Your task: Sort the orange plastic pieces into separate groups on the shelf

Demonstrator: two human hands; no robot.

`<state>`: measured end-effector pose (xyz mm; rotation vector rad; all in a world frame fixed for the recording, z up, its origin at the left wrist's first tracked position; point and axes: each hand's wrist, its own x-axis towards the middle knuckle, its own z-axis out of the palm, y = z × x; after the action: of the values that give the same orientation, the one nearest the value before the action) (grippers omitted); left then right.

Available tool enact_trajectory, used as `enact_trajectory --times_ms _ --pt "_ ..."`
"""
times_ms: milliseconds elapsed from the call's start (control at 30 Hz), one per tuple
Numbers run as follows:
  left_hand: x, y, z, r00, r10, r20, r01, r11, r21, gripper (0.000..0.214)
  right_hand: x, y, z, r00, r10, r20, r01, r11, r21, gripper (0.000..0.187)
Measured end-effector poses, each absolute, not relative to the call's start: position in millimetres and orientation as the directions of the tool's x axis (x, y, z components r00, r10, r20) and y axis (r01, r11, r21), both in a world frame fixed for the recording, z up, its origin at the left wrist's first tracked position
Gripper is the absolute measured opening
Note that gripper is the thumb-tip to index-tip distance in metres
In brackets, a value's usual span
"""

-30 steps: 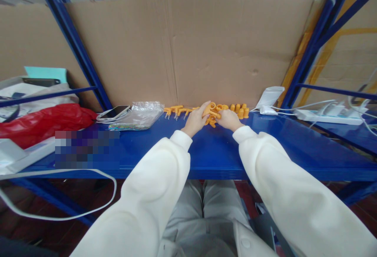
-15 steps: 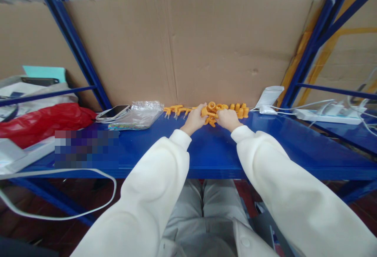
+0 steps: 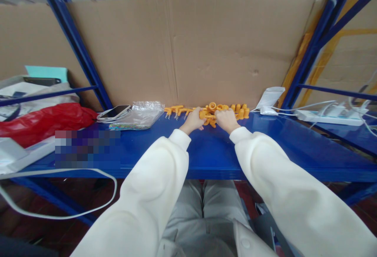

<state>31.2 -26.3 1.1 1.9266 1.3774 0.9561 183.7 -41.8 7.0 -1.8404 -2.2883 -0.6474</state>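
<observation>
My left hand (image 3: 193, 120) is closed around an orange plastic part (image 3: 202, 114), with the thumb on the near side. Close by on the right, my right hand (image 3: 226, 119) has its fingers curled and pressed together; they hide whatever is in them. Between and behind my hands lies a pile of orange plastic pieces, among them a round ring-shaped one (image 3: 212, 106). Orange pieces with metal springs (image 3: 177, 111) lie left of my left hand. Several orange cap-like pieces (image 3: 243, 112) stand to the right of my right hand.
The blue shelf (image 3: 212, 155) has a cardboard sheet (image 3: 220, 48) along its back. To the left are clear plastic bags (image 3: 141, 116), a phone (image 3: 118, 111) and a red bag (image 3: 50, 121). At right are a white packet (image 3: 271, 99) and a power strip (image 3: 330, 117) with cables.
My left hand has shifted slightly down, and its fingers have changed position around the orange part. The right hand has moved a little left. The surrounding pieces look the same.
</observation>
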Motion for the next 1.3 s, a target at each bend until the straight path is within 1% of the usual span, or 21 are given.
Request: enact_trajectory --times_ms 133,300,467,667,833,900,1000,1100,1200,1300 --pt "32 -32 6 0.187 0.974 0.131 0.509 -0.210 0.835 0.049 183 -42 6 -0.247 0.892 0.379 0.955 0.157 0.251 0.039" --pt "32 -35 10 0.177 0.983 0.052 0.503 -0.136 0.853 0.051 181 -42 5 -0.255 0.890 0.377 0.950 0.159 0.268 0.039" --pt "31 -36 12 0.160 0.986 0.038 0.500 -0.114 0.859 0.054 181 -41 3 -0.262 0.880 0.396 0.948 0.159 0.275 0.040" --pt "25 -34 13 0.166 0.986 -0.009 0.486 -0.074 0.871 0.063 182 -40 -1 -0.295 0.864 0.408 0.939 0.182 0.292 0.039" --pt "23 -33 12 0.190 0.981 -0.032 0.494 -0.067 0.867 0.060 182 -39 -2 -0.336 0.850 0.406 0.926 0.221 0.305 0.039" --pt "24 -33 10 0.182 0.983 -0.001 0.508 -0.093 0.856 0.061 183 -38 -2 -0.328 0.852 0.407 0.929 0.212 0.304 0.039" --pt "28 -30 3 0.201 0.971 0.130 0.552 -0.222 0.804 0.062 185 -37 0 -0.309 0.853 0.422 0.935 0.190 0.301 0.039" --pt "28 -25 -4 0.244 0.932 0.267 0.598 -0.361 0.715 0.064 186 -39 2 -0.299 0.851 0.432 0.939 0.181 0.294 0.037" --pt "26 -20 -8 0.260 0.889 0.378 0.642 -0.451 0.620 0.064 185 -40 3 -0.292 0.851 0.436 0.942 0.177 0.285 0.035" --pt "23 -16 -9 0.262 0.822 0.506 0.704 -0.521 0.482 0.063 185 -40 2 -0.294 0.847 0.443 0.944 0.185 0.273 0.034"
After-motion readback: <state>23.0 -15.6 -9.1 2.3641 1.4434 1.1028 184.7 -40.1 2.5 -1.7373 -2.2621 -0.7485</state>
